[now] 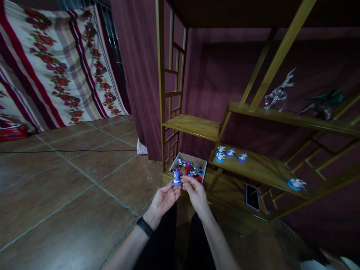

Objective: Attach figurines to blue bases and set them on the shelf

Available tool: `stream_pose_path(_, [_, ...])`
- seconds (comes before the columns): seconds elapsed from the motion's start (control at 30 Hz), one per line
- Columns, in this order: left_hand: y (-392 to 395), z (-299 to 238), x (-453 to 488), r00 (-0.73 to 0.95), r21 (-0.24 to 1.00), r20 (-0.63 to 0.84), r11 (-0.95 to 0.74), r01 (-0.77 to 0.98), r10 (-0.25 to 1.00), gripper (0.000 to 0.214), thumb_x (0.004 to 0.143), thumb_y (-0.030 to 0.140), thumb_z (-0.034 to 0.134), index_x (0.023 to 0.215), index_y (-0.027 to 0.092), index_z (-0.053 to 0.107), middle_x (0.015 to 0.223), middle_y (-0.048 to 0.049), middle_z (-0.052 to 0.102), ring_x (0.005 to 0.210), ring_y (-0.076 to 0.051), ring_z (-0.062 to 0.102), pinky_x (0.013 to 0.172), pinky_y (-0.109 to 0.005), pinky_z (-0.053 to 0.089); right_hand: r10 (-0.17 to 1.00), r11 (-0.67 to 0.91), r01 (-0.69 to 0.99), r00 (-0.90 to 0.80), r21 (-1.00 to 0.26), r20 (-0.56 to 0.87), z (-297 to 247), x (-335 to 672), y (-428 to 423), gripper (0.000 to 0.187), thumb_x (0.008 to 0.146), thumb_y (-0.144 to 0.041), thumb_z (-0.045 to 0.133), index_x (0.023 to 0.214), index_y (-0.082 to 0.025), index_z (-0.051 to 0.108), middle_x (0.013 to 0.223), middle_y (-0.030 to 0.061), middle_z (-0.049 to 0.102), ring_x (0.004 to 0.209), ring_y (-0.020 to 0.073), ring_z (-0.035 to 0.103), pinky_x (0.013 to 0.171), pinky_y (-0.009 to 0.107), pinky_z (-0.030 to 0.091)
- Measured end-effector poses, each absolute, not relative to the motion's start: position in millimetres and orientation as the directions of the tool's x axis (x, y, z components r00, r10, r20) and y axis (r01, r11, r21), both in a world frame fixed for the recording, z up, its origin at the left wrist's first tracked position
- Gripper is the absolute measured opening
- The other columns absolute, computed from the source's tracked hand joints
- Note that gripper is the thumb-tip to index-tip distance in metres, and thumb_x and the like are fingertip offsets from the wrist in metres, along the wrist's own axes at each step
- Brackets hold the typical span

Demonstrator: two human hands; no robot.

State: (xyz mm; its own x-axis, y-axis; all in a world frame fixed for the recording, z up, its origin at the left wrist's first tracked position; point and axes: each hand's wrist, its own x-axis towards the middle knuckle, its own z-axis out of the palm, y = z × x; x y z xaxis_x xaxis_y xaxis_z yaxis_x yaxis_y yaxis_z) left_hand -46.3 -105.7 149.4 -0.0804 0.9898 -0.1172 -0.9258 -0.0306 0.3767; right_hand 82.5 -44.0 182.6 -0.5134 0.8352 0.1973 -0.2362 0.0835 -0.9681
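Observation:
Between my two hands is a small blue-and-white figurine on a round purple base, held upright. My left hand, with a black band on its wrist, is turned palm up, and its fingertips grip the base from below. My right hand pinches the figurine's right side with thumb and fingers. Just beyond them, a white open box holds several small red, black and purple figurines. On the wooden shelf to the right stand several more figurines, among them a purple-based one and a blue-based one.
A wooden display shelf with lattice sides stands ahead. A phone lies on its lower board. On the upper right board are a clear deer ornament and a dark green ornament. A black cable crosses the tiled floor at left.

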Motion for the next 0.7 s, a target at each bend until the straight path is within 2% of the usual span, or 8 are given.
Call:
stream_pose_path(0.17, [-106.2,150.3,-46.9,-0.079,0.357,-0.12,-0.031,-0.934,0.99,0.025,0.087,0.011,0.037,0.099,0.009,0.058,0.091,-0.0119,0.067,0.081,-0.015,0.065,0.076,-0.027,0.052,0.839,0.115,-0.243,-0.496,-0.963,0.225,186.7,81.4,-45.1,0.026,0.078,-0.034,0.058,0.099,-0.022,0.066,0.098,0.0059,0.066,0.089,0.0195,0.063,0.076,0.033,0.053])
stream_pose_path(0.3, [-107.5,152.3,-47.0,-0.084,0.356,-0.119,-0.037,-0.934,0.989,0.026,0.087,0.013,0.037,0.104,0.008,0.058,0.093,-0.0129,0.067,0.081,-0.015,0.065,0.075,-0.027,0.052,0.837,0.251,-0.16,-0.46,-0.955,0.297,188.8,82.0,-44.4,0.02,0.08,-0.031,0.055,0.091,-0.022,0.068,0.1,0.0054,0.06,0.091,0.019,0.061,0.079,0.032,0.051])
stream_pose_path(0.47, [-108.1,154.8,-45.6,-0.11,0.393,-0.073,-0.073,-0.917,0.991,0.031,0.085,0.01,0.041,0.112,0.013,0.055,0.092,-0.0098,0.067,0.082,-0.016,0.065,0.078,-0.03,0.052,0.814,0.366,-0.094,-0.451,-0.926,0.367,190.7,83.3,-46.7,0.018,0.08,-0.026,0.053,0.087,-0.023,0.069,0.096,0.0045,0.06,0.093,0.0183,0.058,0.085,0.032,0.047])
stream_pose_path(0.7, [-108.6,154.2,-43.9,-0.139,0.459,-0.025,-0.112,-0.882,0.99,0.032,0.08,0.007,0.05,0.111,0.016,0.056,0.103,-0.0094,0.066,0.094,-0.019,0.063,0.084,-0.033,0.048,0.825,0.349,-0.103,-0.439,-0.932,0.357,180.0,83.0,-42.4,0.018,0.079,-0.026,0.053,0.088,-0.023,0.069,0.099,0.0045,0.06,0.094,0.0178,0.058,0.086,0.032,0.046])
